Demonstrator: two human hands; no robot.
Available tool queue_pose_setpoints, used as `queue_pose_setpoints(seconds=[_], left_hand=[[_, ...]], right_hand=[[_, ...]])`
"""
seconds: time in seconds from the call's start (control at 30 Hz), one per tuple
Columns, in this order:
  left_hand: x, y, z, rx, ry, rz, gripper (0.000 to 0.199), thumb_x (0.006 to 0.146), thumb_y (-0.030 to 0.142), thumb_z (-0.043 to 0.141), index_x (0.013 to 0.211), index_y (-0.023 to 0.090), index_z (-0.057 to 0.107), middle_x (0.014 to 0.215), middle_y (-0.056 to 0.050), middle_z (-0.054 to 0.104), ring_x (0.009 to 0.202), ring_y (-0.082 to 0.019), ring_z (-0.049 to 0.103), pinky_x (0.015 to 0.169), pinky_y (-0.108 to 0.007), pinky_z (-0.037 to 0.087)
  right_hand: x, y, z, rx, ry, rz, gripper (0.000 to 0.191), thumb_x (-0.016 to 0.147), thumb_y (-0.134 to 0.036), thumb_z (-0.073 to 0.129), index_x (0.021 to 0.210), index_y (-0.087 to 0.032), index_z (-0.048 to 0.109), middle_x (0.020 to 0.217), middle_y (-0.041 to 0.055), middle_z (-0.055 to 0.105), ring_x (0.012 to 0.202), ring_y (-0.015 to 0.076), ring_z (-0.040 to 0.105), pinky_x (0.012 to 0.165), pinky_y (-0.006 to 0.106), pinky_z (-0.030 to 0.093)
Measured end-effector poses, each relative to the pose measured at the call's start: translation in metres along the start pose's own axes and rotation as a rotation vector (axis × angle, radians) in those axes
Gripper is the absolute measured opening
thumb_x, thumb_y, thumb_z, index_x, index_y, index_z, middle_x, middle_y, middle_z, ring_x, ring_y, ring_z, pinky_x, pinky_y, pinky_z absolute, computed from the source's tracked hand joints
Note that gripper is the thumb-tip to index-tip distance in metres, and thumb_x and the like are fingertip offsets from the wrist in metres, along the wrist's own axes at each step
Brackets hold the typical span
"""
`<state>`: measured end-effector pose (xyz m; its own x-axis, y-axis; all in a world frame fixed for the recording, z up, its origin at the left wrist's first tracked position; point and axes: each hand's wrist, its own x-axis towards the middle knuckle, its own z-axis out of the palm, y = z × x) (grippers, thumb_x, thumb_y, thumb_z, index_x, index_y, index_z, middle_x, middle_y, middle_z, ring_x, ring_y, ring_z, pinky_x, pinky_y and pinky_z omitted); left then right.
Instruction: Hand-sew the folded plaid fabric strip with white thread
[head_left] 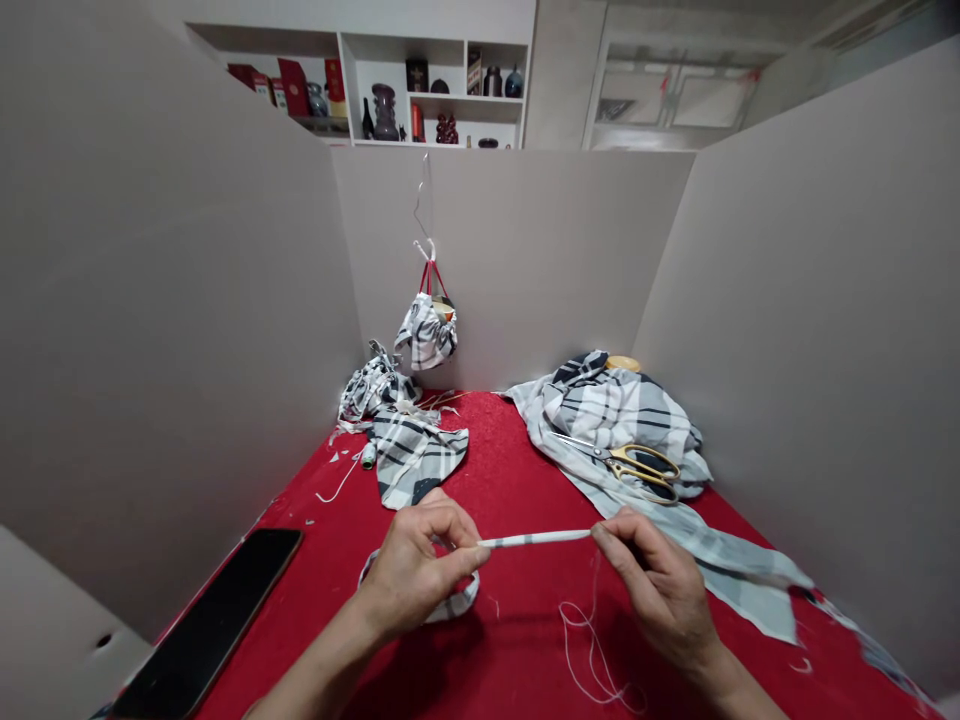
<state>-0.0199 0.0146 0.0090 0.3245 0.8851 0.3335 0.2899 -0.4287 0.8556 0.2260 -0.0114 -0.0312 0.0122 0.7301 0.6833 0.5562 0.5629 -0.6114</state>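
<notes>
Between my two hands a narrow white-and-grey fabric strip (536,539) is stretched level above the red cloth (502,450). My left hand (424,560) pinches its left end, and more of the strip loops below and behind that hand. The right end is pinched between thumb and fingers of my right hand (656,580). From near the right fingertips a thin pale thread (592,650) hangs down and lies in loose loops on the red cloth. Whether a needle is in the right hand cannot be made out.
Gold-handled scissors (630,465) rest on heaped plaid fabric (622,410) at the right. Plaid scraps (412,455) and a small thread spool (368,456) lie at the left, a black phone (214,620) nearer. A plaid pouch (429,330) hangs at the back panel.
</notes>
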Motion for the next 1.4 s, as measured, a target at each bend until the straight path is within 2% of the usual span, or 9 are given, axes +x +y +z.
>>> queue_pose_setpoints(seconds=[0.23,0.33,0.43,0.57,0.7,0.83,1.0,1.07,1.4], left_hand=[[0.006,-0.008,0.008,-0.149,0.148,-0.129,0.025,0.065,0.018,0.064,0.049,0.017,0.046,0.059,-0.001,0.058,0.057,-0.013,0.049,0.058,-0.025,0.039],[0.011,-0.014,0.007,-0.182,0.102,-0.192,0.011,0.065,0.018,0.064,0.066,0.017,0.053,0.056,0.003,0.053,0.054,-0.012,0.046,0.055,-0.024,0.037],[0.016,-0.018,0.003,0.026,-0.055,-0.146,0.018,0.07,0.017,0.059,0.088,0.018,0.061,0.062,0.002,0.056,0.063,-0.015,0.049,0.061,-0.026,0.036],[0.019,-0.012,-0.001,0.478,-0.213,0.052,0.018,0.073,0.012,0.052,0.073,0.019,0.068,0.071,-0.003,0.063,0.075,-0.02,0.05,0.072,-0.033,0.032],[0.019,-0.003,-0.002,0.604,-0.224,0.139,0.018,0.067,0.011,0.055,0.069,0.021,0.07,0.074,-0.004,0.064,0.077,-0.021,0.051,0.073,-0.035,0.032],[0.023,-0.001,-0.001,0.391,-0.271,0.092,0.021,0.062,0.008,0.052,0.065,0.017,0.071,0.075,-0.005,0.064,0.065,-0.017,0.055,0.061,-0.028,0.038],[0.024,-0.008,0.0,-0.204,-0.232,-0.306,0.017,0.059,0.015,0.049,0.062,0.015,0.065,0.047,0.0,0.059,0.039,-0.013,0.051,0.042,-0.022,0.036],[0.022,-0.011,0.0,-0.362,-0.182,-0.36,0.015,0.059,0.017,0.049,0.06,0.014,0.064,0.042,0.0,0.057,0.037,-0.012,0.05,0.041,-0.021,0.035],[0.02,-0.018,0.0,-0.264,-0.212,-0.322,0.022,0.064,0.032,0.073,0.068,0.01,0.072,0.049,0.001,0.054,0.038,-0.006,0.041,0.039,-0.019,0.03]], right_hand=[[0.001,-0.004,0.005,-0.005,-0.011,0.0,0.017,0.087,-0.024,0.051,0.072,-0.02,0.056,0.057,-0.0024,0.046,0.049,0.0127,0.045,0.049,0.024,0.038],[0.005,-0.007,0.005,-0.029,-0.014,-0.041,0.016,0.087,-0.023,0.05,0.073,-0.02,0.056,0.058,-0.0021,0.047,0.049,0.0126,0.046,0.049,0.024,0.039],[0.011,-0.014,0.006,-0.044,-0.039,-0.094,0.017,0.088,-0.022,0.047,0.073,-0.02,0.055,0.059,-0.0009,0.05,0.051,0.013,0.048,0.05,0.024,0.04],[0.019,-0.021,0.007,-0.069,-0.043,-0.133,0.019,0.089,-0.022,0.045,0.072,-0.02,0.054,0.059,-0.0006,0.05,0.051,0.0132,0.049,0.05,0.024,0.04],[0.023,-0.023,0.007,-0.073,-0.051,-0.103,0.02,0.089,-0.024,0.046,0.071,-0.02,0.054,0.059,-0.0007,0.052,0.052,0.0133,0.049,0.051,0.024,0.04],[0.028,-0.021,0.004,-0.049,-0.075,0.004,0.021,0.088,-0.028,0.048,0.07,-0.02,0.055,0.061,-0.0005,0.053,0.055,0.0141,0.05,0.054,0.024,0.04],[0.028,-0.018,0.003,0.067,-0.098,0.168,0.025,0.087,-0.036,0.049,0.071,-0.019,0.055,0.062,-0.001,0.05,0.057,0.0145,0.047,0.054,0.024,0.04],[0.025,-0.015,0.005,0.121,-0.104,0.206,0.025,0.087,-0.037,0.049,0.071,-0.019,0.056,0.062,-0.001,0.049,0.058,0.0144,0.046,0.055,0.024,0.04],[0.011,-0.018,0.013,0.125,-0.093,0.141,0.023,0.088,-0.031,0.049,0.069,-0.019,0.054,0.06,-0.0019,0.048,0.054,0.0131,0.044,0.053,0.023,0.038]])
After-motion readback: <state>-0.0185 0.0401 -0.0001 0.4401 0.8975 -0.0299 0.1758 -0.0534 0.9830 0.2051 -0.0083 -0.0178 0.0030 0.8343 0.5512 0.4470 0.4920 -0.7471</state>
